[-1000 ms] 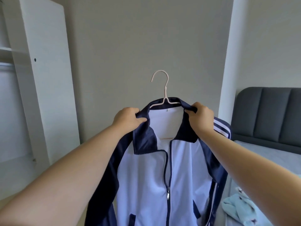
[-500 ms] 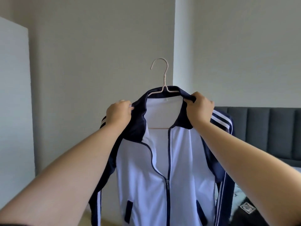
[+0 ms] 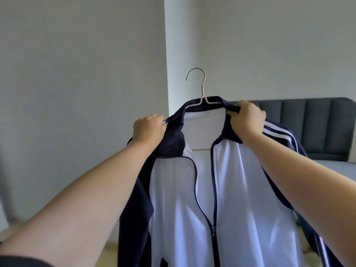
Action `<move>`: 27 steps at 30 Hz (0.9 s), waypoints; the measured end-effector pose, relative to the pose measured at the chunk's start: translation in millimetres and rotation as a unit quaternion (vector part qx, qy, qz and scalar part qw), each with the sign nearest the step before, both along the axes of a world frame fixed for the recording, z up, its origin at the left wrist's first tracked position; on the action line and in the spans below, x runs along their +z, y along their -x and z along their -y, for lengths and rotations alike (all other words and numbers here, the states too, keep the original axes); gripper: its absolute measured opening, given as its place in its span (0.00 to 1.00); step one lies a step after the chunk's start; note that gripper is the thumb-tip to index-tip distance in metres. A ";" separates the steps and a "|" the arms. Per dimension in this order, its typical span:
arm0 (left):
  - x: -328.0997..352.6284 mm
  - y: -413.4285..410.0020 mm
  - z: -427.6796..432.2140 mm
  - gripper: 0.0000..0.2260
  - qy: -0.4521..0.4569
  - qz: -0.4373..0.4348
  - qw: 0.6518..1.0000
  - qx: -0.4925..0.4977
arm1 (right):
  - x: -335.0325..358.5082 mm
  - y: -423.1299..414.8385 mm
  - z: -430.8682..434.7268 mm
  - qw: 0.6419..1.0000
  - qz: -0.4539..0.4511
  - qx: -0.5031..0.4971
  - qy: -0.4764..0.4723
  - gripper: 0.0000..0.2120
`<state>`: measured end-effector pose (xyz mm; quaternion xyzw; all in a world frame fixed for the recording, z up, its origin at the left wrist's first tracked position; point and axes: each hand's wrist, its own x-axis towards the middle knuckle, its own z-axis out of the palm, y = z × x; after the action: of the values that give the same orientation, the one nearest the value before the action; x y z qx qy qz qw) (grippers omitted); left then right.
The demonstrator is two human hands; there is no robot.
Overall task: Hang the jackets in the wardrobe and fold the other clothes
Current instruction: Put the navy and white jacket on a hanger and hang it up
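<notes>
a plain room with a bed

i see pale grey walls [image 3: 77, 74], a white wall corner [image 3: 192, 45], a dark grey padded headboard [image 3: 317, 122], a grey bed [image 3: 339, 166] and a bit of light floor [image 3: 113, 247].

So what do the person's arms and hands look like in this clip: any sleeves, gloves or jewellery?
Both forearms are bare up to the frame edge. The left hand and right hand wear no gloves, and no rings, watch or bracelets show. The only clothing visible is a dark sleeve edge at the bottom left corner, by the left upper arm.
</notes>
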<state>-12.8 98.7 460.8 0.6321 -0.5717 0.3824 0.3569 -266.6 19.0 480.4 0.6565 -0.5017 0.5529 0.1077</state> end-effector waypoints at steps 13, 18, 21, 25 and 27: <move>-228.8 29.3 145.3 0.13 -0.298 -0.131 0.944 0.052 | -235.5 9.8 134.8 0.948 -0.125 -0.093 -0.276 0.12; -277.0 28.3 184.6 0.05 -0.324 -0.342 0.880 -0.065 | -285.4 -5.2 163.0 0.941 -0.066 -0.025 -0.330 0.17; -329.2 37.0 178.7 0.27 -0.391 -0.421 0.801 -0.167 | -335.6 -9.3 153.2 0.937 -0.134 0.006 -0.321 0.29; -416.6 53.5 140.3 0.20 -0.453 -0.396 0.785 -0.149 | -425.6 -11.0 106.1 0.923 -0.174 0.074 -0.336 0.17; -451.2 65.2 116.8 0.12 -0.505 -0.361 0.772 -0.138 | -468.3 -7.5 85.2 0.887 -0.170 0.089 -0.420 0.15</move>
<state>-78.1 -18.0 9.5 0.7276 -0.5923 -0.2709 0.2155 -259.1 -66.2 12.1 0.7664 -0.6002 0.1780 -0.1440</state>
